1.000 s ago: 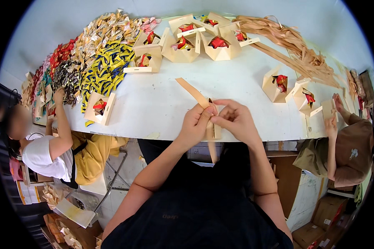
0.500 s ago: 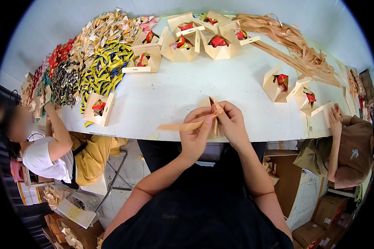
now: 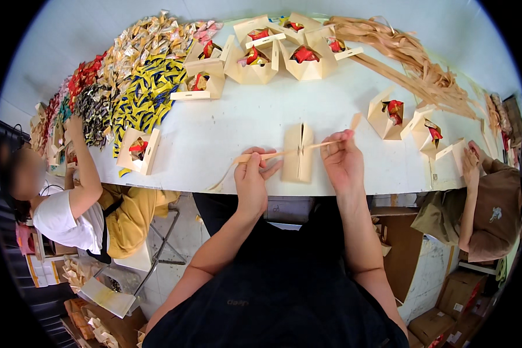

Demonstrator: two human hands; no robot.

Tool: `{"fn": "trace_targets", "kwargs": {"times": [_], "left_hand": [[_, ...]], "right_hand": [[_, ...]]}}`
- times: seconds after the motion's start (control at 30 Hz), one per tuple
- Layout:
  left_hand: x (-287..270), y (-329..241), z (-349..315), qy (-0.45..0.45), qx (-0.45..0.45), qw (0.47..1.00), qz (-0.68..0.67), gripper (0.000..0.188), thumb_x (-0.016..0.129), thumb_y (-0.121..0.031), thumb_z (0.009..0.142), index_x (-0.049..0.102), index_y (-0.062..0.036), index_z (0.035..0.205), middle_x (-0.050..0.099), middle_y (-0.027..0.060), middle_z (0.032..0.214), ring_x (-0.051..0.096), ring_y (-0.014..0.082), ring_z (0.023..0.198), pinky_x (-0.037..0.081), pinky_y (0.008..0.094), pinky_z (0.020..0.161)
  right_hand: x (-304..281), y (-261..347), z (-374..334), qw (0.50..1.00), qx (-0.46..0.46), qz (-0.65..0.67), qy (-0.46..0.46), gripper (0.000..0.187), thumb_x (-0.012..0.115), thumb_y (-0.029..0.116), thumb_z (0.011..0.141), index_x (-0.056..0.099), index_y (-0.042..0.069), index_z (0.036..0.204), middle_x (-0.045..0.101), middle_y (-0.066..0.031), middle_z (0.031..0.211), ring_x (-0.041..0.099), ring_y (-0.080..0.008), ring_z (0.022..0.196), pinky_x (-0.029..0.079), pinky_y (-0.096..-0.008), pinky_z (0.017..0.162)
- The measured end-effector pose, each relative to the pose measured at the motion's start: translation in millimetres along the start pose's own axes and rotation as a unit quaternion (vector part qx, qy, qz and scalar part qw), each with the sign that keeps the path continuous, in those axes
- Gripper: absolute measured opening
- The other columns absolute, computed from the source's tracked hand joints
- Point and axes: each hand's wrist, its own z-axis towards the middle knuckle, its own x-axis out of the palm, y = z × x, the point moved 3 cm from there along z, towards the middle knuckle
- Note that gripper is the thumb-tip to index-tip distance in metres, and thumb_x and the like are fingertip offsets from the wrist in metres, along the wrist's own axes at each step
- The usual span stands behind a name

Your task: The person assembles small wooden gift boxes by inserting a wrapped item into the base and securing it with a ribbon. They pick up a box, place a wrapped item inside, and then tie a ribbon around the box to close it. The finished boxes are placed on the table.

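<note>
Held ribbon [image 3: 272, 155] across box [image 3: 292, 160] near frame centre, pinched in left hand [image 3: 252, 181] and right hand [image 3: 343, 164], apparently mid-tie, likely needing an even pull next.

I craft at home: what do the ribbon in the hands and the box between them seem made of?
Ribbon: tan, smooth, perhaps fabric or plastic; it looks thin and bends easily.
Box: likely thin card, matte cream; its panels look stiff and meet along a seam.
</note>
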Motion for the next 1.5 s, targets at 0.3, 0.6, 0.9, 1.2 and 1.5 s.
{"fn": "trace_targets", "kwargs": {"times": [0.3,0.6,0.9,1.2,1.5], "left_hand": [[-36,-63,-28,0.200,0.115,0.924,0.304,0.043,0.069,-0.024,0.109,0.055,-0.0044,0.073,0.056,0.0039,0.075,0.058,0.0162,0.069,0.050,0.0328,0.065],[-3,-31,3,0.171,0.275,0.831,0.452,0.016,0.079,-0.012,0.098,0.076,0.0007,0.106,0.065,0.0104,0.112,0.055,0.0253,0.101,0.046,0.0370,0.092],[13,-53,-21,0.252,0.173,0.922,0.237,0.011,0.071,0.000,0.103,0.078,0.0011,0.111,0.071,0.0075,0.119,0.065,0.0129,0.099,0.050,0.0279,0.092],[31,-35,-8,0.214,0.201,0.917,0.271,0.019,0.073,0.000,0.103,0.081,0.0007,0.120,0.076,0.0096,0.112,0.069,0.0169,0.103,0.053,0.0289,0.093],[47,-35,-22,0.254,0.323,0.842,0.349,0.018,0.074,0.004,0.097,0.076,0.0000,0.114,0.075,0.0110,0.102,0.073,0.0232,0.095,0.057,0.0324,0.083]], "right_hand": [[33,25,-61,0.703,-0.249,-0.666,-0.025,0.076,0.071,0.026,0.106,0.033,-0.009,0.162,0.049,-0.0269,0.155,0.050,-0.0381,0.148,0.045,-0.0474,0.119],[65,-17,-49,0.316,-0.402,-0.828,0.231,0.033,0.076,0.016,0.095,0.074,0.006,0.126,0.071,-0.0148,0.132,0.057,-0.0389,0.142,0.016,-0.0675,0.131],[54,-34,-53,0.538,-0.299,-0.769,0.173,0.007,0.069,0.008,0.100,0.073,0.002,0.101,0.073,-0.0179,0.092,0.071,-0.0369,0.081,0.056,-0.0459,0.073],[69,-19,-49,0.582,-0.092,-0.788,0.179,0.020,0.067,0.015,0.099,0.074,-0.003,0.104,0.074,-0.0201,0.088,0.071,-0.0304,0.078,0.056,-0.0400,0.073],[101,16,-22,0.565,0.019,-0.804,0.182,0.029,0.069,0.022,0.097,0.071,-0.005,0.084,0.059,-0.0009,0.067,0.050,-0.0078,0.067,0.043,-0.0283,0.062]]}}
